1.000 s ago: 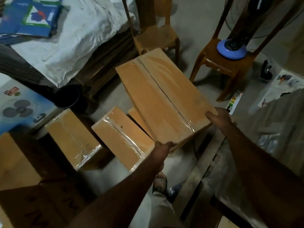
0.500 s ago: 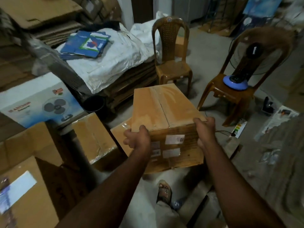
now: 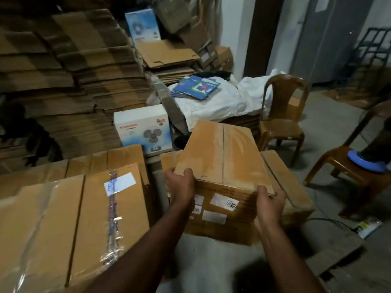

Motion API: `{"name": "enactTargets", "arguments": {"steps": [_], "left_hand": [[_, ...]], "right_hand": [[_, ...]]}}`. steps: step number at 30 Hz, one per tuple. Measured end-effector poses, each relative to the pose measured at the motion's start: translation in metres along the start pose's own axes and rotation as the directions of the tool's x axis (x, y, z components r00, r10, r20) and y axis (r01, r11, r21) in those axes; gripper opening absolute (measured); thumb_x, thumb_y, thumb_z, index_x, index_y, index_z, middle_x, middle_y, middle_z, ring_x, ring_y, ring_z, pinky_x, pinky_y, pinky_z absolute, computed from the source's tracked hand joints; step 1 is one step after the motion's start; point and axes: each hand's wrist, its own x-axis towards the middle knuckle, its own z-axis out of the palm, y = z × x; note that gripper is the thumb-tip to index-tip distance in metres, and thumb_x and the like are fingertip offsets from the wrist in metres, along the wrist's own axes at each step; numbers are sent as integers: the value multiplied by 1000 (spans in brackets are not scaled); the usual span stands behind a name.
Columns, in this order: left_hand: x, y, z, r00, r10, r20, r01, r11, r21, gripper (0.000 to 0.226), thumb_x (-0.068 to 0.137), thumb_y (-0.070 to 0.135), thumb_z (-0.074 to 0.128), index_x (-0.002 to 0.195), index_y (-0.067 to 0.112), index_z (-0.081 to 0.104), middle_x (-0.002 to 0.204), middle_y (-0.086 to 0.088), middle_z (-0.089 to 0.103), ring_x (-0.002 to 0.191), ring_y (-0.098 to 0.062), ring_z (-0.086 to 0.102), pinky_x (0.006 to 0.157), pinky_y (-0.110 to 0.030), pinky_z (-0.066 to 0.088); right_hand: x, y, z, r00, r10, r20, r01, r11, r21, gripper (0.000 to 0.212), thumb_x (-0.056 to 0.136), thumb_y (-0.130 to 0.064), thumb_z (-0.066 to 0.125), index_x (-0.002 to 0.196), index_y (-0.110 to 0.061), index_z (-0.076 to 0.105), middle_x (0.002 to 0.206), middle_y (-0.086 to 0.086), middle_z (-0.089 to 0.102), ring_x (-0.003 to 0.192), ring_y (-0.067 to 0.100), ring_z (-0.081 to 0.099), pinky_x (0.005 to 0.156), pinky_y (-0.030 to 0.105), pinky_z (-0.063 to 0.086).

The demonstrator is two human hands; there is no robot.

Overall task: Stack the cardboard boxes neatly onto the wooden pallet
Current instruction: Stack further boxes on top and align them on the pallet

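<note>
I hold a brown cardboard box (image 3: 222, 157) in the air at the centre, its near side bearing white labels and a barcode. My left hand (image 3: 179, 185) grips its near left top corner. My right hand (image 3: 267, 201) grips the near right edge. Behind and below it, to the right, lies another brown box (image 3: 283, 178). A large taped box (image 3: 88, 216) with a white label fills the lower left. A wooden board (image 3: 336, 250), possibly part of the pallet, shows at the lower right on the floor.
Tall piles of flattened cardboard (image 3: 63, 70) line the left and back. A white fan carton (image 3: 143, 127) stands behind the boxes. Two brown plastic chairs (image 3: 283, 115) stand at the right, one with a blue-based fan (image 3: 366, 161) on it. Grey concrete floor (image 3: 330, 127) lies beyond.
The box has come up and nearer while my view lifted and swung left. Both hands keep their hold on its near corners. The big taped box on the left has come into view.
</note>
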Motion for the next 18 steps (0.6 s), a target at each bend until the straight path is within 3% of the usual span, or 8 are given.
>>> {"name": "enactTargets", "arguments": {"steps": [3, 6, 8, 13, 18], "left_hand": [[-14, 1, -49, 996, 51, -69, -52, 998, -23, 42, 89, 24, 65, 125, 18, 43, 114, -4, 55, 103, -23, 56, 71, -33, 47], [-33, 5, -91, 987, 82, -142, -89, 995, -45, 46, 77, 34, 67, 115, 26, 43, 114, -7, 58, 107, -28, 57, 89, -44, 52], [-46, 0, -122, 975, 83, -206, -100, 993, -70, 48, 71, 40, 66, 110, 30, 41, 112, -6, 59, 105, -29, 59, 93, -50, 53], [-76, 0, -216, 954, 47, -295, -81, 992, -101, 40, 86, 25, 65, 113, 24, 36, 112, -5, 54, 105, -28, 57, 93, -48, 54], [-79, -8, -326, 875, 22, -484, -86, 990, -111, 38, 86, 27, 64, 111, 26, 34, 115, -10, 56, 109, -34, 56, 94, -50, 52]], "right_hand": [[-42, -4, 3, 996, -23, 87, 20, 999, 42, 35, 80, -25, 68, 107, -33, 47, 109, 6, 64, 96, 27, 65, 86, 50, 57], [-76, -8, 4, 988, -72, 135, 64, 996, 66, 33, 85, -19, 67, 108, -29, 47, 109, 6, 63, 93, 23, 65, 80, 44, 58], [-100, -11, 4, 974, -132, 187, 125, 991, 48, 32, 86, -19, 66, 108, -29, 46, 110, 7, 61, 90, 22, 63, 76, 42, 58], [-181, -11, 7, 928, -155, 339, 171, 985, -16, 36, 85, -24, 66, 114, -33, 45, 124, 8, 55, 97, 25, 64, 77, 49, 60], [-271, -1, 39, 841, -206, 501, 237, 971, 2, 33, 87, -19, 66, 116, -23, 49, 119, 11, 58, 98, 27, 62, 80, 41, 56]]}}
